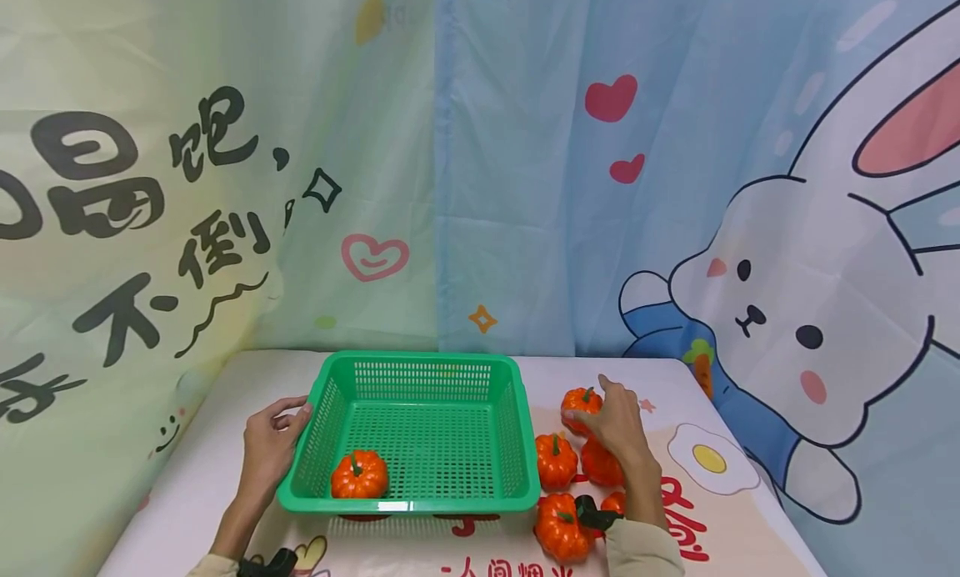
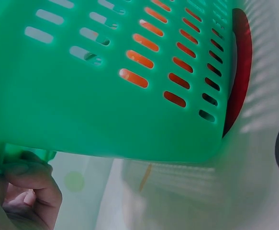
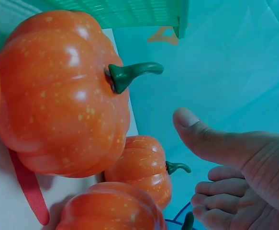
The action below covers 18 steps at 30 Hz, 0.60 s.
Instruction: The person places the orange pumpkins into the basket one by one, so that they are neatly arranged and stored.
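Note:
A green plastic basket [image 1: 408, 506] stands mid-table, with one small orange toy pumpkin [image 1: 367, 481] in its near left corner. My left hand [image 1: 270, 439] holds the basket's left rim; the left wrist view shows its fingers [image 2: 39, 179] curled at the edge. To the right of the basket lie several more orange pumpkins with green stems. My right hand [image 1: 621, 418] is over the farthest pumpkin [image 1: 579, 403], thumb and fingers spread. In the right wrist view the thumb [image 3: 211, 141] stands apart from the pumpkins, and a large pumpkin [image 3: 62, 96] fills the left.
Close to the basket's right wall sit a pumpkin [image 1: 555, 463] and a nearer one [image 1: 562, 531]. Another pumpkin [image 1: 602, 464] is partly behind my right hand. A printed cloth covers the table [image 1: 187, 469]. Behind it hangs a curtain [image 1: 510, 185] with a rabbit picture.

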### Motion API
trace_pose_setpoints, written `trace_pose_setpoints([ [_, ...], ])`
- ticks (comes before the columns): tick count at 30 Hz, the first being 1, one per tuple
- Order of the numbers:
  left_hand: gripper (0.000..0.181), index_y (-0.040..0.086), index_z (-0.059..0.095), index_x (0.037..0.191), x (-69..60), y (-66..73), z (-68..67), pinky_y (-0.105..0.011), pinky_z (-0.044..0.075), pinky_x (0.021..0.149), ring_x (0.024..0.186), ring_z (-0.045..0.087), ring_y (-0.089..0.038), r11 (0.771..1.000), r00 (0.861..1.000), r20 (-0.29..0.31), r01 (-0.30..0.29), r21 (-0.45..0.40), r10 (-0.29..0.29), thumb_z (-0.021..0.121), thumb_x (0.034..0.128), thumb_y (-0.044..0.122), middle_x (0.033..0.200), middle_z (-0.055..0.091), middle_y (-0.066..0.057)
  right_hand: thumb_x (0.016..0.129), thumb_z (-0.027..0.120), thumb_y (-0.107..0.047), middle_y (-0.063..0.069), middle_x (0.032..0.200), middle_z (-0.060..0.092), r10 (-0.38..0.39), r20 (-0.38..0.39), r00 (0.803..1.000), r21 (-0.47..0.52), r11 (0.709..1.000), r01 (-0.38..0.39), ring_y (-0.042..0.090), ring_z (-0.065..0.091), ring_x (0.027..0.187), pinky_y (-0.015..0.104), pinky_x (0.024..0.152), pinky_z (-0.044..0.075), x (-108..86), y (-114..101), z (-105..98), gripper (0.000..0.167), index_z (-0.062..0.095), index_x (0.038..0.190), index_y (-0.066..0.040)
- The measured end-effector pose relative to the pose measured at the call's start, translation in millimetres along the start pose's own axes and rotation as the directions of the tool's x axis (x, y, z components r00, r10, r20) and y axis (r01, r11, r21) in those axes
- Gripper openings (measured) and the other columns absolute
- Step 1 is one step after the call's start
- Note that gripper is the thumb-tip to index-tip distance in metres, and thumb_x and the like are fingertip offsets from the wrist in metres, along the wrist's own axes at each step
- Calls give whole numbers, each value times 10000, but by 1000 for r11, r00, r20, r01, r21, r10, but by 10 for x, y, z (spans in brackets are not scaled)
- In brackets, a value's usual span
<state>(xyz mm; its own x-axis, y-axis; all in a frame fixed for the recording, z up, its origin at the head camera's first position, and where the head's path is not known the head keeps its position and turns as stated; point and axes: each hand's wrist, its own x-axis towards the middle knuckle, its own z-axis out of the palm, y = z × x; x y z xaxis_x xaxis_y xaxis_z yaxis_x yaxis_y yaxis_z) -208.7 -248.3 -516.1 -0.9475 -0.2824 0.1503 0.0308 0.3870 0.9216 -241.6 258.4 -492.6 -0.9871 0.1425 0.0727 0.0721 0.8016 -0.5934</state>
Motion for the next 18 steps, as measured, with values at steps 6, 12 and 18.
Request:
trace_pose_setpoints([
  [6,320,-50,731,1312,-3,10,-3,-230,550,549,573,645,-68,1000,1000,4,-3,-4,3,676,1094,178,774,775,-95,928,886,-181,394,1544,529,4,-10,1000,2,1000,-4,571,504,1413,662,1128,498,7,31,34,875,417,1596,136],
  [12,312,-60,734,1298,-8,26,-20,-226,538,534,558,634,-69,1000,1000,-5,-21,0,21,679,1092,167,759,771,-104,946,865,-197,412,1536,518,16,8,1000,7,1000,-16,576,507,1397,681,1160,465,33,102,80,860,413,1574,177],
  [18,323,-62,725,1312,-14,6,1,-232,550,543,569,649,-78,1000,1000,1,-21,8,21,676,1094,171,798,781,-140,954,857,-214,425,1531,507,51,26,998,-1,999,-51,576,520,1399,679,1166,458,69,179,78,854,415,1557,198],
])
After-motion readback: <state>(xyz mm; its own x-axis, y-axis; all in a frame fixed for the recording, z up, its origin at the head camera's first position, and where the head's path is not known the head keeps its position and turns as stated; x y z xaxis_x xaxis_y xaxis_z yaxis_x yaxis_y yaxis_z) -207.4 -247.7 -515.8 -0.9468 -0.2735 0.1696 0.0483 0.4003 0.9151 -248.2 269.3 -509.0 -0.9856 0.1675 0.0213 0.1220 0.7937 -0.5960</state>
